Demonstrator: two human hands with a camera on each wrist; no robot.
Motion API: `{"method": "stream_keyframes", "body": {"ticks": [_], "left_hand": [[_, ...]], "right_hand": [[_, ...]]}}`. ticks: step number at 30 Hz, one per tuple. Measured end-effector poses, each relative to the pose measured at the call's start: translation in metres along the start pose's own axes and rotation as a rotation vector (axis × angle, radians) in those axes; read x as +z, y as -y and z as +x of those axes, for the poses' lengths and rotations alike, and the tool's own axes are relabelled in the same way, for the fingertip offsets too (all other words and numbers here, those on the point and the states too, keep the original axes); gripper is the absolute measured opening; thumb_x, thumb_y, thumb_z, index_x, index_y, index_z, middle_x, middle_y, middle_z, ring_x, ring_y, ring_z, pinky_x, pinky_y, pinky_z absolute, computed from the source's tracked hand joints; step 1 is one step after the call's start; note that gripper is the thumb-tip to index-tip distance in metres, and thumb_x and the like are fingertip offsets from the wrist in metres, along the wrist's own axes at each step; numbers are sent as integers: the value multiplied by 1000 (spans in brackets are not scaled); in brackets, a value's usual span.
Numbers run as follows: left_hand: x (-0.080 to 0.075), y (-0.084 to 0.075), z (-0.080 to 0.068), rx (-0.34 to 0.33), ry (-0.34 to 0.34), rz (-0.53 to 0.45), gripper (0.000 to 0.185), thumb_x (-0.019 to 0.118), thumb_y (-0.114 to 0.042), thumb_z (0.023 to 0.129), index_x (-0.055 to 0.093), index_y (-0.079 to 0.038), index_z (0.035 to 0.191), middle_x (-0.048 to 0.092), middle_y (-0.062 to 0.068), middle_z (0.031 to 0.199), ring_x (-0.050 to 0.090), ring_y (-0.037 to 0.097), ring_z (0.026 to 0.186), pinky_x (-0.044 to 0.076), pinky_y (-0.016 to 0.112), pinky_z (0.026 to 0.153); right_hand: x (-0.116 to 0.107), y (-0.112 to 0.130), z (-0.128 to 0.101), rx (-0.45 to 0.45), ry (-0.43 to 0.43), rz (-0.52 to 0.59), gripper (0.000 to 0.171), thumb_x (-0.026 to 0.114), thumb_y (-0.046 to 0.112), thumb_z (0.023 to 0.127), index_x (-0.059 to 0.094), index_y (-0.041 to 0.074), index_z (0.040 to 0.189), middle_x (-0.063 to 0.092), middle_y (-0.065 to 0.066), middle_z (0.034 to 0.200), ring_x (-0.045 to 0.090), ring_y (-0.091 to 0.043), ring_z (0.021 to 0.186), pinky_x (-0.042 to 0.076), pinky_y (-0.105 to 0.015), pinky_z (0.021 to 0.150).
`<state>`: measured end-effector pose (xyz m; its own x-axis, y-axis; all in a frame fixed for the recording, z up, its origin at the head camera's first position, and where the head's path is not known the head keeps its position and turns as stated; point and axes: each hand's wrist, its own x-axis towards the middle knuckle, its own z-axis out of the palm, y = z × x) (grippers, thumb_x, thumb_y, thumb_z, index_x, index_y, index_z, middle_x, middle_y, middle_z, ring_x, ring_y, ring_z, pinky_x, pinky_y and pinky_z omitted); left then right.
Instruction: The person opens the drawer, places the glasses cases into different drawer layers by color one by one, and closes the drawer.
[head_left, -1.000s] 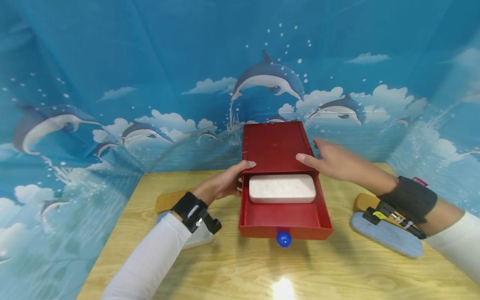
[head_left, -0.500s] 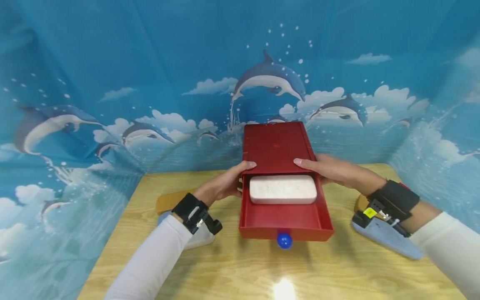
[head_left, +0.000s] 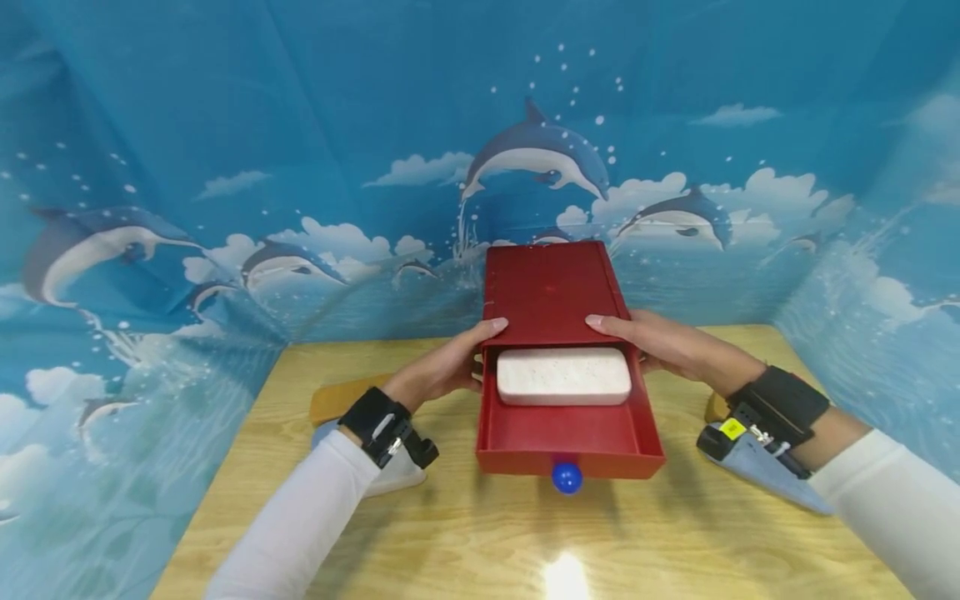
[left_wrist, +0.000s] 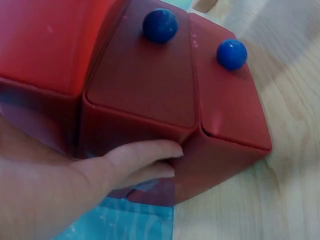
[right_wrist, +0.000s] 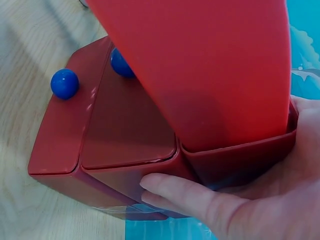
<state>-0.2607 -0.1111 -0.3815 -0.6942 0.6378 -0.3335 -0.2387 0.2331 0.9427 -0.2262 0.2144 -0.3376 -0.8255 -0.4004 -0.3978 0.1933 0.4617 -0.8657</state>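
From my end of the feed I'm reading this step as bracing: the top drawer (head_left: pixel 517 463) is standing well out, its blue knob (head_left: pixel 567 478) facing the desk's (head_left: pixel 450 542) near edge, while both hands are steadying the unit. By my guess, shifting that drawer would be calling for one hand on its front, w/ the other stopping the body from sliding.

Inside, a speckled white slab (head_left: pixel 563 377) is lying crosswise toward the rear, corners looking rounded.

Toward the desk's L edge, a plain white slab (head_left: pixel 397 473) and an ochre slab (head_left: pixel 341 400) are lying partly hidden by the L forearm; toward the R edge, a grey-blue slab (head_left: pixel 770 477) is lying partly under the R wrist gear.

L hand (head_left: pixel 452 358) & R hand (head_left: pixel 667 342) are holding opp. sides of the red drawer cabinet (head_left: pixel 551 292), thumbs resting on top. It's standing about mid far edge, looking smooth, plasticky; middle drawer front (left_wrist: pixel 140 80) & bottom drawer front (left_wrist: pixel 225 95) are sitting pushed in.

Behind, a dolphin backdrop (head_left: pixel 337 125) is hanging; can't tell if they're touching.
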Motion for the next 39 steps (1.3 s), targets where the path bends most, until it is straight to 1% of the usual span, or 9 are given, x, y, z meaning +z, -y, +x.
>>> {"method": "stream_keyframes", "body": {"ticks": [5,9,13,16,20,22,28,31,39], "left_hand": [[-3,0,-3,17,5,13,63,39,-62,104,40,-26,155,49,13,148,61,34,120,60,45,92],[-4,-3,-10,8,-42,85,67,41,-66,103,41,-25,157,48,10,153,61,36,127,54,47,105],[-10,0,-28,-4,-117,196,76,39,-71,102,32,-25,163,37,4,166,47,36,147,42,51,120],[-17,5,-43,10,-161,308,79,33,-69,105,21,-20,167,27,9,172,35,38,155,35,54,124],[-29,16,-62,63,-225,466,75,34,-58,109,22,-11,166,27,16,171,31,39,156,31,59,125],[-34,23,-72,79,-245,523,72,40,-55,109,24,-12,165,29,16,170,33,41,156,34,60,123],[-38,42,-100,53,-303,691,76,58,-51,104,29,-14,164,35,15,168,39,46,150,40,63,116],[-37,50,-111,39,-318,734,80,63,-52,101,33,-11,162,39,16,166,43,46,148,42,63,114],[-43,73,-130,-17,-275,748,82,75,-45,94,42,-2,156,45,23,160,48,48,141,49,59,108]], "right_hand": [[1,0,1,-10,1,-3,72,49,58,104,38,7,153,67,-15,125,73,-24,103,63,-45,90],[2,-1,0,-15,-6,0,71,48,58,105,38,7,153,67,-15,124,73,-24,102,63,-46,89],[3,-3,1,-27,-1,5,72,48,58,105,35,7,155,65,-17,128,73,-24,103,63,-47,90],[3,-3,1,-26,-5,0,73,48,58,105,35,7,155,64,-18,131,73,-24,104,63,-47,90],[2,-2,1,-25,-11,-13,73,48,59,104,35,8,155,63,-18,132,72,-24,104,63,-46,90],[1,-2,1,-26,-12,-15,73,48,59,104,35,7,155,64,-18,130,73,-24,103,63,-46,89],[2,-2,-2,-20,-16,-19,73,48,58,105,35,6,155,65,-18,129,73,-24,102,63,-46,89],[2,-2,-2,-26,-13,-22,73,48,58,105,34,7,155,62,-19,133,72,-24,104,62,-47,90],[2,-3,0,-35,-17,-18,73,47,58,105,35,7,155,64,-18,129,72,-24,102,63,-46,88]]}}
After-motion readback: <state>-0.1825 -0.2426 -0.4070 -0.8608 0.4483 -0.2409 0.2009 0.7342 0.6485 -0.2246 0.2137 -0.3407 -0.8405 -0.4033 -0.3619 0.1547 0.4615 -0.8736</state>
